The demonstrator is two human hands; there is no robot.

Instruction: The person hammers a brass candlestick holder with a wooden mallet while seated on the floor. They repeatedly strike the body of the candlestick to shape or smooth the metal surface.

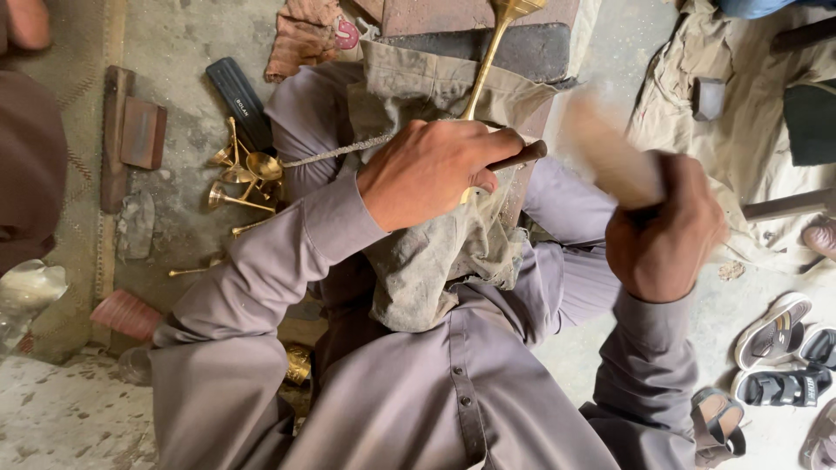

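Note:
My left hand (pixel 435 170) is closed around a dark metal tool (pixel 521 157) and presses it against a long brass stem (pixel 484 65) that lies over a dirty grey cloth (pixel 435 252) on my lap. A rough rasp-like bar (pixel 335 151) sticks out to the left of that hand. My right hand (pixel 666 231) grips a wooden handle (pixel 605 152), blurred by motion, raised to the right of the brass piece. The brass stem's flared end (pixel 514 9) rests on a dark block (pixel 522 48) ahead of me.
Several brass trumpet-shaped pieces (pixel 244 174) lie on the concrete floor at left, beside a black case (pixel 239 100) and wooden blocks (pixel 131 135). Sandals (pixel 784 357) sit at the right. Crumpled beige cloth (pixel 749 130) covers the floor at upper right. Another person's clothing (pixel 26 165) shows at far left.

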